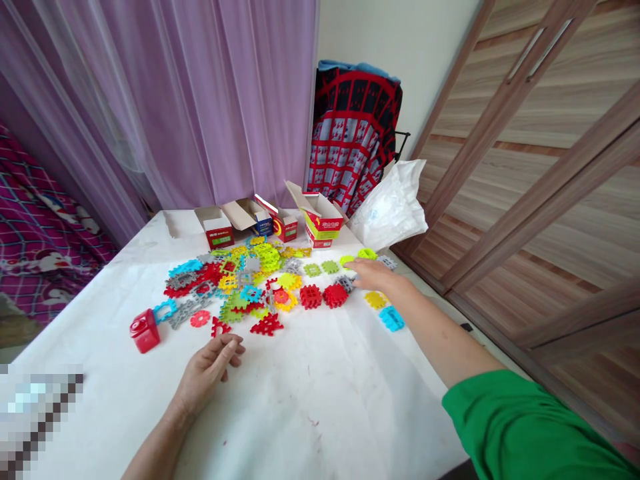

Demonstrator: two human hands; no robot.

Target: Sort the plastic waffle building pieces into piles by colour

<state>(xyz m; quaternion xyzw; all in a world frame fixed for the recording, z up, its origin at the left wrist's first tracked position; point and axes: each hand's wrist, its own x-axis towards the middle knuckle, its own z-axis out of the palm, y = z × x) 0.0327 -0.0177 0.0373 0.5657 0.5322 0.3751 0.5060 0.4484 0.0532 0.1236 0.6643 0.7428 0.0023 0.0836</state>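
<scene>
The right hand (373, 275) is stretched out flat over the far right part of the table (320, 407), palm down, fingers extended and loosely spread, gripping nothing; its fingertips lie at a lime green piece (346, 260), with a grey piece (346, 283) just under the thumb side. The left hand (210, 370) rests nearer the front edge, relaxed and half curled, fingers bent inward, empty; its fingertips come close to a red star-shaped piece (219, 327) without touching it that I can tell.

Between the hands, across the middle of the white-covered table, lies a scattered heap of plastic interlocking tiles (240, 283) in red, yellow, green, blue and grey. Two red square tiles (323, 296) sit side by side just left of the right hand. A yellow tile (375, 299) and a blue tile (391, 318) lie beside the right wrist, toward the right edge. A red cube-shaped block (145, 331) stands at the left end of the heap.

Along the far edge sit several small opened cardboard boxes (270, 223), flaps up, and at the far right corner a crumpled white plastic bag (393, 210). The right arm wears a green sleeve (525, 433).
</scene>
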